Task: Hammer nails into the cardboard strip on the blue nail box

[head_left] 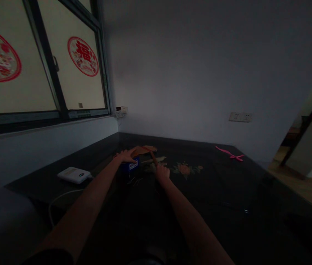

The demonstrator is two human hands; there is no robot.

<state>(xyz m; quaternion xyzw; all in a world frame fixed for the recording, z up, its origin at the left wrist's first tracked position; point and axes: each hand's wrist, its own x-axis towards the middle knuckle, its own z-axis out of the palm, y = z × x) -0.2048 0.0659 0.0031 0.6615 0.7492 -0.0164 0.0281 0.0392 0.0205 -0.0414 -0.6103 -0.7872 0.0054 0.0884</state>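
Head view | left hand (125,156) open, flat atop blue box (130,166) toward desk (227,191) far-left corner — contents hidden | right hand (162,172) gripping brown stick (153,157)

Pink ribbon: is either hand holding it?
No, the pink ribbon lies at the far right of the table, away from the left hand and the right hand, which grips a brown stick.

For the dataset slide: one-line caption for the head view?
Dim room: left hand rests on a brown flat piece above a blue box; right hand grips a brown handle.
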